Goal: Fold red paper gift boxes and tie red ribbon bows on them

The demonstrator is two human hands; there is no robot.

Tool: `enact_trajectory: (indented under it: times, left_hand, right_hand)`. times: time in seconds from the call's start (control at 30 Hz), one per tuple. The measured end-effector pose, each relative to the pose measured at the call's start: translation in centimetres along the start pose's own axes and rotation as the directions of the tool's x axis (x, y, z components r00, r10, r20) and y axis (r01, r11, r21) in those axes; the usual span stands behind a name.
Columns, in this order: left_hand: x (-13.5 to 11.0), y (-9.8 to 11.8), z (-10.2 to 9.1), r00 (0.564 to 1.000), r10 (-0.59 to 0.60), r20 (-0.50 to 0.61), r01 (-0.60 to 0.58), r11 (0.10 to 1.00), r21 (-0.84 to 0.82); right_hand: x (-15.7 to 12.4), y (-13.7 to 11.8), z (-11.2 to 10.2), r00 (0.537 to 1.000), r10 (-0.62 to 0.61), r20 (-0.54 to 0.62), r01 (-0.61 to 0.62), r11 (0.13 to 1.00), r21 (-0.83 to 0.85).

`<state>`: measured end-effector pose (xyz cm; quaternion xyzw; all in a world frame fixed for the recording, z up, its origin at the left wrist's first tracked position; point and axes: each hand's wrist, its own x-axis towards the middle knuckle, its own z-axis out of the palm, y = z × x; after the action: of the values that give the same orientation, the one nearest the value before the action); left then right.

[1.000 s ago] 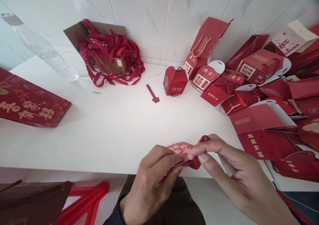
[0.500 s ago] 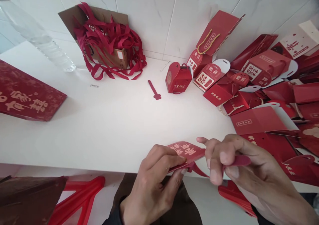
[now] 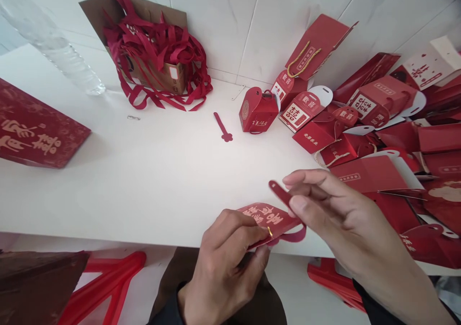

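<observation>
White tabletop [image 3: 162,181], heap of red gift boxes [image 3: 378,123] on its right, right hand [image 3: 342,214] pinching a red strip [image 3: 279,193] (tip raised), left hand [image 3: 223,267] gripping a gold-lettered red card [image 3: 266,217] at the near edge, strip looping beneath it.

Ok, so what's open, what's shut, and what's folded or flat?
Left hand: shut on flat red card.
Right hand: shut on red strip.
Small red box: folded up, standing.
Cardboard box: open, ribbons spilling out.
Loose strip: lying flat on table.
Gift bag: upright, leaning on wall.
</observation>
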<state>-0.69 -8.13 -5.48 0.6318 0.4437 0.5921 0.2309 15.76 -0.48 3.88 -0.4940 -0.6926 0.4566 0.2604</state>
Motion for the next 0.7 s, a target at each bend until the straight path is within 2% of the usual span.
enact_trajectory:
  times: [0.07, 0.17, 0.33, 0.4, 0.53, 0.7]
  left_hand:
    - [0.0, 0.1, 0.1, 1.000, 0.002, -0.012, -0.002, 1.000, 0.002]
    - [0.1, 0.1, 0.0, 1.000, 0.004, -0.013, -0.004, 1.000, -0.009]
    - [0.1, -0.1, 0.0, 1.000, 0.009, -0.022, -0.009, 1.000, -0.019]
    - [0.1, -0.2, 0.1, 1.000, 0.012, -0.026, -0.012, 1.000, -0.023]
    - [0.0, -0.3, 0.1, 1.000, 0.009, -0.024, -0.010, 0.999, -0.033]
    - [0.1, -0.2, 0.1, 1.000, 0.009, -0.022, -0.010, 0.999, -0.038]
  right_hand:
    - [-0.1, -0.3, -0.2, 0.999, -0.021, 0.049, 0.029, 0.986, -0.164]
    - [-0.2, -0.7, -0.5, 0.992, -0.052, 0.112, 0.084, 0.951, -0.298]
    - [-0.2, -1.1, -1.1, 0.950, -0.129, 0.284, 0.223, 0.917, -0.330]
    - [-0.2, -1.1, -1.3, 0.933, -0.121, 0.339, 0.247, 0.901, -0.357]
    - [-0.1, -1.3, -1.4, 0.935, -0.013, 0.353, 0.179, 0.879, -0.441]
    - [0.7, -1.9, -1.2, 0.922, 0.103, 0.373, 0.060, 0.914, -0.401]
